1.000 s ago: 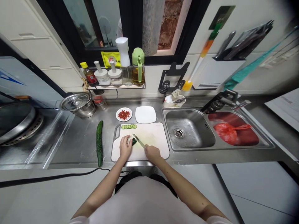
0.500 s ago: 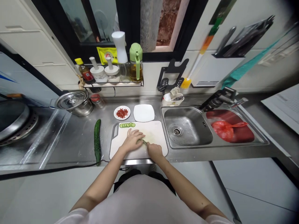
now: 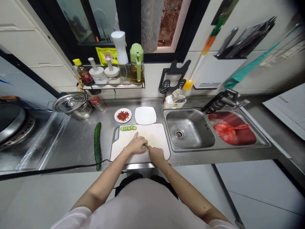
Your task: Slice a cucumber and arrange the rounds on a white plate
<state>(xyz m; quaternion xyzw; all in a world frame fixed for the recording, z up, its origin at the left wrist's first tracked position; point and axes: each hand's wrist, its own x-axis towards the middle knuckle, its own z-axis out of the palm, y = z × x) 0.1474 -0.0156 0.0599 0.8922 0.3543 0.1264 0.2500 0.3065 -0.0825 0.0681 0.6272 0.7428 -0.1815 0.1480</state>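
A white cutting board (image 3: 157, 135) lies on the steel counter in front of me. My right hand (image 3: 156, 154) is closed round the handle of a knife (image 3: 145, 146), whose blade is mostly hidden. My left hand (image 3: 136, 144) lies over the blade and a cucumber piece, fingers curled down; what is under it is hidden. A row of cucumber slices (image 3: 128, 128) sits at the board's far left corner. A whole cucumber (image 3: 97, 145) lies on the counter left of the board.
Behind the board are a small plate of red chili (image 3: 123, 115) and an empty white plate (image 3: 145, 115). A lidded pot (image 3: 72, 105) stands at the left, a sink (image 3: 189, 133) at the right with a red bag (image 3: 225, 132) in its second basin. A black cable (image 3: 59, 169) runs along the counter's front edge.
My left hand moved from the cucumber piece at the board's left to the right, onto the knife blade. The blade has dropped flat under it. The camera drifted slightly.
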